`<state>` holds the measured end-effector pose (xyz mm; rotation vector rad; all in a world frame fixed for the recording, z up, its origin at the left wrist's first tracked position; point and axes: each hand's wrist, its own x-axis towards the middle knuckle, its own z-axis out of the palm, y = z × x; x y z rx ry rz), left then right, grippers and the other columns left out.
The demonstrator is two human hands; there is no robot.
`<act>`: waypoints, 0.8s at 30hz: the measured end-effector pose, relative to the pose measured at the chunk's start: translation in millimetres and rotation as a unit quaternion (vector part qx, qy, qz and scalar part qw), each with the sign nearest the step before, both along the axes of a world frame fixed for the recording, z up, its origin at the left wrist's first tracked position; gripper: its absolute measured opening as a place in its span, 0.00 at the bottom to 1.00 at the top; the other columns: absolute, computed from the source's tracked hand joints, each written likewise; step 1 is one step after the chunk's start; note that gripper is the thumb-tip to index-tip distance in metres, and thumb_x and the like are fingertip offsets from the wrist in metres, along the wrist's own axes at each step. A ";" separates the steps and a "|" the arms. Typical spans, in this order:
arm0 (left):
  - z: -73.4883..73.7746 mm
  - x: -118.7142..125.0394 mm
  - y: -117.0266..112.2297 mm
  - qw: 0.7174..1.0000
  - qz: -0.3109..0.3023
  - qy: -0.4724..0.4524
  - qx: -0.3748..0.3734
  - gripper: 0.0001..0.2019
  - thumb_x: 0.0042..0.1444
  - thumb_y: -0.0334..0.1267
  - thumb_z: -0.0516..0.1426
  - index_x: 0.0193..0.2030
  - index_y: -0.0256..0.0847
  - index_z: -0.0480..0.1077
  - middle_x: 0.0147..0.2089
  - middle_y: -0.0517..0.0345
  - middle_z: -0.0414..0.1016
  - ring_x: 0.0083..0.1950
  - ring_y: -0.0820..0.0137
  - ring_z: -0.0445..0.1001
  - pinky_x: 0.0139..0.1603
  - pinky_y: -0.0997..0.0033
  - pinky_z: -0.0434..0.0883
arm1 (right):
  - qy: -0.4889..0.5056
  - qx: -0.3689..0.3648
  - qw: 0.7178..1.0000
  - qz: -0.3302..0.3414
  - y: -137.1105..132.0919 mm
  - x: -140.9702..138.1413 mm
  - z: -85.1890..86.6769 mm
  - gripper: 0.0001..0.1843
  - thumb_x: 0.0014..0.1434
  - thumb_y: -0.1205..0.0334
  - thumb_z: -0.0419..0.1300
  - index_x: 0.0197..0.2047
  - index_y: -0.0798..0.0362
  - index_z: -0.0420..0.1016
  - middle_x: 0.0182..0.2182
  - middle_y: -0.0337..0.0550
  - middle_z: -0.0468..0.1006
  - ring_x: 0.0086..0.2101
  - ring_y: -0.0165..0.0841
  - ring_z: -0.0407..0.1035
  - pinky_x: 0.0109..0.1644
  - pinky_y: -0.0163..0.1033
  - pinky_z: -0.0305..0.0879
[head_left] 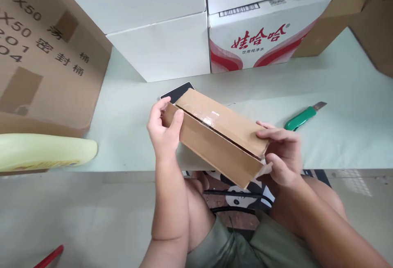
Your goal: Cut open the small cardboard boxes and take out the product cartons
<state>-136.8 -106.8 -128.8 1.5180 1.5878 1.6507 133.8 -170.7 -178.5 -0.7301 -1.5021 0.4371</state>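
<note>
A long brown cardboard box [219, 131] is held tilted over the table's front edge, between my two hands. A narrow slit runs along its upper seam, with shiny clear tape across part of it. My left hand [164, 124] grips the far left end, thumb on the near side panel. At the right end, my right hand [282, 149] has its fingers on the top panel and its thumb by a loose strip of clear tape [264, 170]. Behind the box's left end lies a dark flat object [178, 93], partly hidden. The box's contents are out of sight.
A green utility knife [302, 117] lies on the table [337, 145] at the right, blade exposed. White cartons [166, 47] stand at the back, one with red lettering. A large brown carton [52, 63] and a pale yellow bottle [46, 151] occupy the left side.
</note>
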 end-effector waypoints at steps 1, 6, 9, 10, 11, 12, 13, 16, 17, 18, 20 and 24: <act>1.8 2.5 -0.2 1.000 0.005 0.017 -0.012 0.18 0.55 0.45 0.68 0.52 0.46 0.78 0.51 0.53 0.77 0.52 0.64 0.77 0.57 0.61 0.75 | -0.029 -0.001 1.000 -0.005 -1.0 0.0 1.4 0.10 0.64 0.59 0.61 0.49 0.47 0.75 0.41 0.42 0.80 0.45 0.36 0.78 0.63 0.55 0.76; 13.2 7.7 -0.6 0.994 -0.009 0.085 -0.075 0.07 0.55 0.37 0.67 0.41 0.47 0.84 0.54 0.52 0.77 0.58 0.61 0.77 0.62 0.57 0.77 | -0.063 0.007 0.998 -0.016 -6.7 0.4 5.4 0.11 0.63 0.65 0.60 0.47 0.47 0.80 0.41 0.43 0.78 0.44 0.35 0.77 0.64 0.53 0.75; 17.3 7.8 0.0 0.991 -0.020 0.094 -0.095 0.07 0.56 0.36 0.66 0.41 0.47 0.84 0.54 0.52 0.78 0.58 0.61 0.78 0.60 0.57 0.78 | -0.054 0.002 0.998 -0.018 -8.6 1.6 0.5 0.12 0.63 0.65 0.59 0.48 0.48 0.80 0.42 0.43 0.77 0.45 0.36 0.76 0.65 0.55 0.75; 18.2 7.9 0.4 0.991 -0.021 0.097 -0.095 0.07 0.56 0.36 0.67 0.42 0.47 0.84 0.54 0.53 0.78 0.58 0.61 0.78 0.61 0.56 0.78 | -0.057 -0.001 0.998 -0.019 -8.7 2.6 -1.5 0.12 0.63 0.65 0.59 0.48 0.48 0.80 0.42 0.44 0.77 0.45 0.36 0.76 0.64 0.56 0.75; 19.0 8.1 0.7 0.990 -0.022 0.100 -0.095 0.07 0.57 0.35 0.67 0.42 0.47 0.84 0.54 0.53 0.79 0.58 0.60 0.78 0.62 0.56 0.78 | -0.061 -0.002 0.998 -0.018 -8.4 3.8 -3.3 0.12 0.63 0.64 0.58 0.47 0.48 0.80 0.43 0.44 0.78 0.45 0.38 0.76 0.63 0.57 0.75; 20.0 8.4 1.0 0.990 -0.025 0.103 -0.096 0.07 0.57 0.35 0.67 0.42 0.47 0.84 0.54 0.53 0.79 0.59 0.60 0.78 0.63 0.56 0.77 | -0.068 -0.004 0.998 -0.018 -7.8 5.3 -4.8 0.12 0.63 0.63 0.58 0.47 0.48 0.80 0.43 0.45 0.78 0.46 0.39 0.76 0.62 0.58 0.75; 21.1 8.7 1.1 0.989 -0.031 0.105 -0.100 0.07 0.57 0.35 0.66 0.42 0.47 0.84 0.55 0.54 0.80 0.60 0.59 0.78 0.63 0.55 0.77 | -0.072 -0.003 0.997 -0.018 -6.8 7.0 -5.9 0.12 0.63 0.63 0.58 0.47 0.48 0.80 0.43 0.45 0.78 0.46 0.39 0.76 0.62 0.57 0.75; 26.7 8.3 0.3 0.985 -0.059 0.112 -0.117 0.06 0.58 0.34 0.66 0.42 0.46 0.82 0.56 0.54 0.81 0.61 0.58 0.77 0.65 0.55 0.76 | -0.068 0.011 0.997 -0.028 -1.9 13.4 -5.2 0.12 0.64 0.62 0.56 0.46 0.50 0.81 0.42 0.45 0.79 0.46 0.39 0.75 0.61 0.54 0.74; 29.1 7.5 -0.6 0.983 -0.069 0.116 -0.123 0.06 0.58 0.34 0.66 0.42 0.46 0.82 0.55 0.54 0.81 0.60 0.58 0.78 0.64 0.54 0.76 | -0.066 0.019 0.997 -0.032 -0.5 15.6 -2.8 0.13 0.65 0.61 0.56 0.45 0.50 0.81 0.41 0.45 0.79 0.46 0.38 0.75 0.60 0.52 0.73; 31.8 6.4 -2.1 0.981 -0.079 0.122 -0.129 0.06 0.58 0.34 0.66 0.42 0.46 0.81 0.54 0.55 0.81 0.58 0.58 0.78 0.63 0.54 0.76 | -0.069 0.020 0.997 -0.033 0.3 17.6 1.1 0.13 0.65 0.61 0.55 0.44 0.51 0.81 0.39 0.44 0.79 0.45 0.38 0.75 0.60 0.52 0.73; 37.4 3.9 -6.5 0.975 -0.101 0.138 -0.142 0.04 0.57 0.35 0.66 0.40 0.46 0.78 0.51 0.55 0.80 0.52 0.59 0.79 0.58 0.55 0.77 | -0.098 -0.011 0.994 -0.038 -1.9 19.9 15.0 0.11 0.65 0.61 0.57 0.43 0.50 0.81 0.37 0.44 0.79 0.45 0.39 0.76 0.60 0.54 0.72; 47.2 2.7 -18.4 0.955 -0.160 0.176 -0.176 0.08 0.55 0.37 0.67 0.36 0.46 0.71 0.41 0.58 0.76 0.38 0.65 0.74 0.44 0.60 0.77 | -0.162 -0.196 0.953 -0.162 -22.3 11.3 67.6 0.08 0.62 0.58 0.66 0.46 0.42 0.83 0.40 0.41 0.82 0.45 0.43 0.77 0.54 0.58 0.74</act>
